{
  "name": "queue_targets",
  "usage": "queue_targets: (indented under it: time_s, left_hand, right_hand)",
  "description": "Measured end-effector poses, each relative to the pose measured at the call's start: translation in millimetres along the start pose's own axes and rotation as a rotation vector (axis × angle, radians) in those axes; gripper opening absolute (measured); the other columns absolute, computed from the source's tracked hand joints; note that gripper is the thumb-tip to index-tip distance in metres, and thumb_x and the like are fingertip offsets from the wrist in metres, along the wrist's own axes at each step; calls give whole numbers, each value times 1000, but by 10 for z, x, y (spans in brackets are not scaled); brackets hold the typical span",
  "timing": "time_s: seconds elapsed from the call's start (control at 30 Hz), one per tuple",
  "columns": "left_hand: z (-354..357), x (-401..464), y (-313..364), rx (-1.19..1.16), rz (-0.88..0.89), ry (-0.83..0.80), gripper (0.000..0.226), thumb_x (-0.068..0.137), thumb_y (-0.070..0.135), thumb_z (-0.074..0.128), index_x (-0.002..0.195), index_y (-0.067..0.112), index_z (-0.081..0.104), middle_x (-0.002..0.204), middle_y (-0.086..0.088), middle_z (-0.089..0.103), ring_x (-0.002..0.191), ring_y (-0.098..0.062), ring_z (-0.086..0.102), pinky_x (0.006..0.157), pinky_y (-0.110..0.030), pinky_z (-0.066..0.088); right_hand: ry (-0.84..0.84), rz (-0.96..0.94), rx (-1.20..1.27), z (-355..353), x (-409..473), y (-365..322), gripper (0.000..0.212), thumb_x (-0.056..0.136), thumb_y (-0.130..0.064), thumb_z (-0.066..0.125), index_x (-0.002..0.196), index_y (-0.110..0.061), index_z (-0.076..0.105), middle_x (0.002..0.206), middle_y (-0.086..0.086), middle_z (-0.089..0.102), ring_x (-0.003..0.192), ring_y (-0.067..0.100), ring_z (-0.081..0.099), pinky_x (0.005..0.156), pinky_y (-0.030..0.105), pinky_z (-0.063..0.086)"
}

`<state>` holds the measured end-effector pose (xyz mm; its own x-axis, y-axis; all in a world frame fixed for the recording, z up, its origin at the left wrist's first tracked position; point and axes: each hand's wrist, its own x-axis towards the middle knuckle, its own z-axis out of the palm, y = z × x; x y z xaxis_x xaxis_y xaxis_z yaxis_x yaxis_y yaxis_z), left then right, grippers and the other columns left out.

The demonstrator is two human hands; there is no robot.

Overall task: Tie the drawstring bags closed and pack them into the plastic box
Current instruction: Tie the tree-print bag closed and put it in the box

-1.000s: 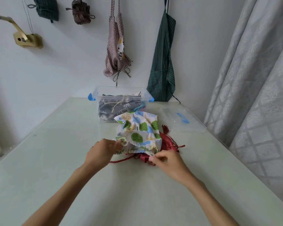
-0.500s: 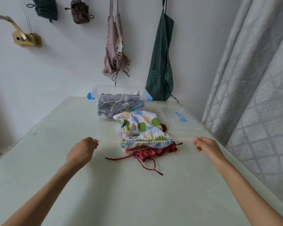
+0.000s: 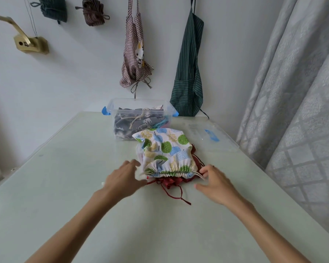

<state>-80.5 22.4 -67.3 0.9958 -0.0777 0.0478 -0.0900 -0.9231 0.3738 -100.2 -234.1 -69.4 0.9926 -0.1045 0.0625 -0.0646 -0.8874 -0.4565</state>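
A white drawstring bag with a leaf and tree print (image 3: 164, 150) lies in the middle of the table, on top of a red drawstring bag (image 3: 172, 182). Its mouth is gathered tight along the near edge. My left hand (image 3: 123, 178) is at the left end of the gathered mouth with its fingers spread, slightly blurred. My right hand (image 3: 216, 180) is at the right end, thumb apart from the fingers, and the white cord touches its fingertips. Behind the bags stands the clear plastic box (image 3: 110, 107) with blue latches, holding several dark bags.
The box's clear lid (image 3: 211, 138) lies flat at the right, close to the table edge and a grey curtain (image 3: 292, 103). Red cords (image 3: 180, 196) trail toward me from the red bag. Aprons and bags hang on the wall behind.
My hands first pulled the white cords far apart to either side, which gathered the bag's mouth. Both hands have now come back in to the ends of the mouth and the cords are slack.
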Motion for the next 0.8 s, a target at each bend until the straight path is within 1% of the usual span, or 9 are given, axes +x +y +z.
queue_targets:
  time_s: [0.1, 0.17, 0.23, 0.3, 0.4, 0.47, 0.57, 0.7, 0.8]
  left_hand:
    - [202, 35, 82, -39, -52, -96, 46, 89, 48, 55, 122, 17, 48, 117, -3, 62, 108, -25, 57, 82, -33, 44]
    - [238, 31, 63, -75, -60, -60, 38, 89, 55, 50, 93, 17, 57, 90, -3, 65, 90, -27, 60, 69, -32, 41]
    - [195, 11, 2, -143, 30, -56, 45, 90, 56, 48, 70, 16, 56, 68, -2, 57, 72, -25, 55, 62, -33, 39]
    - [92, -25, -50, -350, 164, -67, 40, 93, 48, 47, 67, 22, 61, 58, 3, 50, 56, -13, 46, 58, -28, 37]
    - [-31, -32, -98, -667, 259, 58, 38, 95, 40, 45, 66, 24, 63, 58, 1, 36, 54, -9, 30, 52, -25, 27]
    - [-26, -18, -139, -619, 277, 156, 37, 95, 41, 45, 69, 22, 63, 58, -1, 38, 55, -10, 30, 51, -23, 26]
    - [-41, -26, -248, -466, 318, 185, 34, 95, 35, 48, 67, 22, 62, 49, 8, 38, 49, -10, 31, 48, -18, 27]
    - [-137, 48, -587, -359, 289, 204, 34, 95, 35, 49, 65, 22, 59, 51, 8, 40, 50, -10, 32, 51, -18, 29]
    - [-87, 84, -581, -278, 235, 197, 35, 96, 35, 48, 64, 25, 58, 50, 12, 47, 49, -8, 39, 51, -17, 31]
  right_hand:
    - [-107, 64, 223, 210, 99, -10, 37, 78, -32, 69, 105, -17, 47, 113, 3, 58, 102, 26, 60, 90, 37, 48]
    - [-46, 40, 276, 227, 143, 6, 26, 79, -34, 70, 88, -18, 51, 90, 0, 63, 84, 22, 63, 77, 31, 51]
    - [56, -43, 188, 161, 136, 31, 26, 81, -38, 68, 73, -16, 57, 62, -8, 57, 62, 11, 54, 57, 19, 39]
    - [87, -151, 195, 35, 93, 39, 30, 85, -38, 65, 66, -15, 61, 48, -9, 52, 50, 4, 45, 50, 16, 32]
    - [-13, -293, 345, -137, 63, 30, 29, 89, -32, 60, 64, -18, 62, 55, -8, 61, 52, 0, 48, 58, 22, 40]
    - [36, -354, 354, -201, 38, 19, 29, 90, -30, 60, 66, -14, 62, 55, 3, 57, 51, 3, 44, 54, 22, 36]
    - [83, -401, 308, -338, 38, 90, 29, 91, -25, 59, 65, -12, 60, 48, -10, 46, 45, 2, 37, 48, 12, 27]
    - [78, -329, 360, -458, 162, 499, 30, 90, -30, 59, 61, -22, 59, 54, -7, 41, 52, 6, 33, 52, 25, 25]
    - [58, -258, 345, -303, 183, 565, 33, 89, -27, 61, 57, -25, 58, 50, -8, 46, 50, 3, 36, 51, 23, 27]
